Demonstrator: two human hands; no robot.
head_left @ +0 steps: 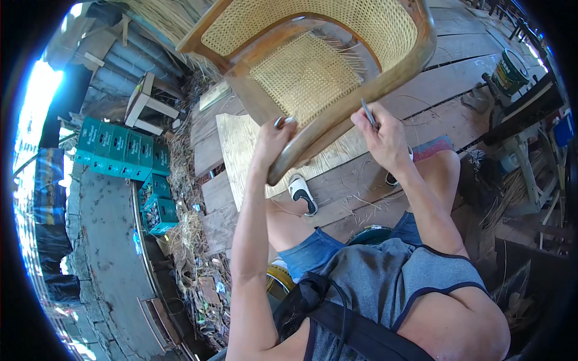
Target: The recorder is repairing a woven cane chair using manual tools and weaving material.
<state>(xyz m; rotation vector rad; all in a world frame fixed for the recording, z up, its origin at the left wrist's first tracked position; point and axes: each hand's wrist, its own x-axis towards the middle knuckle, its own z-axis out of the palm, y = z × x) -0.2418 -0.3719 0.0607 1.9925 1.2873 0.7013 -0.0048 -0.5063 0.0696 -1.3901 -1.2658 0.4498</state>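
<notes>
One view: left head-worn fisheye, above wearer's torso (373, 271), pitched steeply down and forward. Cane chair (310, 78) near, ahead of lens; torso nearer, this side of chair; green crates (123, 147) left of chair, farther off.

Between the left grip (274, 141) and the right grip (383, 132), the chair's wooden arm (331, 126) is looking smooth and faintly glossy. Beyond the left grip, the woven cane seat (304, 75) is showing a dry, matt, ridged texture, its loose strands bristling roughly. At the right grip, a slim tool (368, 114) is gleaming like metal. Below the left grip, a plywood sheet (233, 147) is displaying matt, wavy grain. Far left of it, stacked crates (123, 150) are looking like hard plastic. Nearer the body than either grip, denim shorts (310, 253) and a cloth top (373, 271) are appearing soft and matt.
</notes>
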